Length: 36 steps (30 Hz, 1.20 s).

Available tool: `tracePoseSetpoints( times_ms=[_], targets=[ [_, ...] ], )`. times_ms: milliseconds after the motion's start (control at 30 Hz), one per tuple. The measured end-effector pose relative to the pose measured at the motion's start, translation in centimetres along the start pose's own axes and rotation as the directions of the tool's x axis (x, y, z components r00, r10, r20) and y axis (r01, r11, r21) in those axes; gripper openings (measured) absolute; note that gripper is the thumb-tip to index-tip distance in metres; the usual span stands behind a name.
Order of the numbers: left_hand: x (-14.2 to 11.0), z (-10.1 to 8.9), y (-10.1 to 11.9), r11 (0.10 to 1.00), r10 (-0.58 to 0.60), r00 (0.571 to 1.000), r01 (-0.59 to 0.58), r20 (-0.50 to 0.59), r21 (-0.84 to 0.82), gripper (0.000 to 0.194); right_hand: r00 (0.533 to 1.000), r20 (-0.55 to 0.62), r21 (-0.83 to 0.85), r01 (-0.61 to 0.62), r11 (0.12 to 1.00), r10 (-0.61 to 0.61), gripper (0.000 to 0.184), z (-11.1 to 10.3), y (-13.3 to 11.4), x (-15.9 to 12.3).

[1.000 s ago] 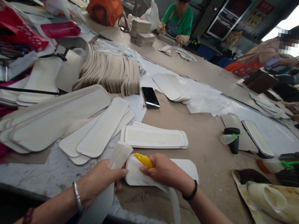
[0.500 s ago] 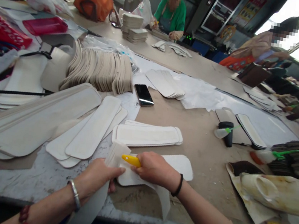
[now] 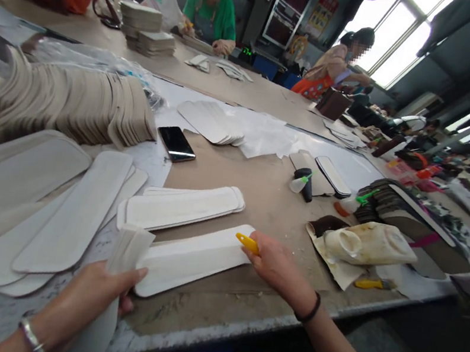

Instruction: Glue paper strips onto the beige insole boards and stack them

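Observation:
My right hand (image 3: 277, 262) is closed round a small yellow scraper (image 3: 247, 242), its tip at the far right end of a long white rounded panel (image 3: 189, 259) lying flat on the table. My left hand (image 3: 81, 300) grips a white peeled backing strip (image 3: 125, 251) at the panel's left end; the strip stands up and folds over my fingers. Just behind the panel lies a small stack of similar white panels (image 3: 180, 207).
More white panels (image 3: 70, 214) and a fanned row of beige pieces (image 3: 71, 103) lie left. A black phone (image 3: 176, 144), glue bottles (image 3: 301, 182), a stained jug (image 3: 368, 244) and dark strips (image 3: 396, 204) lie beyond. Two people work at the far side. The table edge (image 3: 237, 326) runs below.
My right hand has slid the yellow scraper from the panel's left end to its right end. The backing strip is off the panel and held only by my left hand. The view swung right.

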<state>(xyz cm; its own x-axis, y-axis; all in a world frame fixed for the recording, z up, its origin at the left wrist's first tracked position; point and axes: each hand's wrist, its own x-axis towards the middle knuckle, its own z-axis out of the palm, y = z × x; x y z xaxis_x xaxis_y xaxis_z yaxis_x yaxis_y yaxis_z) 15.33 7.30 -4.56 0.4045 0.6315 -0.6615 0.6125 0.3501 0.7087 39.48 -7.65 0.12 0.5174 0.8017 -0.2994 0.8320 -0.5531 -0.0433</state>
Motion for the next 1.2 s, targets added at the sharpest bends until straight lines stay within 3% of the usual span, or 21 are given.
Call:
tracePoseSetpoints(
  times_ms=[300,667,933,1067,1200],
  targets=[
    [-0.1,0.3,0.4,0.999,-0.011,1.000,0.013,-0.029,0.052,0.043,0.998,-0.050,-0.158,0.037,0.987,-0.046,0.022,0.2,-0.8,1.3],
    [1.6,-0.8,-0.3,0.962,-0.152,0.988,0.138,0.041,0.235,0.044,0.998,0.008,-0.133,0.057,0.989,-0.056,0.021,0.5,-0.3,2.4],
    [3.2,-1.5,-1.6,0.927,-0.153,0.984,0.113,0.087,0.357,0.057,0.995,-0.024,-0.143,0.091,0.986,-0.095,0.015,0.7,-0.1,2.8],
    [2.7,-0.8,-1.6,0.933,-0.061,0.998,0.061,-0.011,0.355,0.055,0.991,-0.135,-0.125,-0.022,0.992,0.005,0.016,0.8,1.1,2.4],
    [2.4,-0.3,-1.7,0.934,0.014,0.998,0.012,-0.069,0.356,0.051,0.960,-0.241,0.036,-0.137,0.990,0.142,0.015,1.5,2.8,1.5]
  ],
)
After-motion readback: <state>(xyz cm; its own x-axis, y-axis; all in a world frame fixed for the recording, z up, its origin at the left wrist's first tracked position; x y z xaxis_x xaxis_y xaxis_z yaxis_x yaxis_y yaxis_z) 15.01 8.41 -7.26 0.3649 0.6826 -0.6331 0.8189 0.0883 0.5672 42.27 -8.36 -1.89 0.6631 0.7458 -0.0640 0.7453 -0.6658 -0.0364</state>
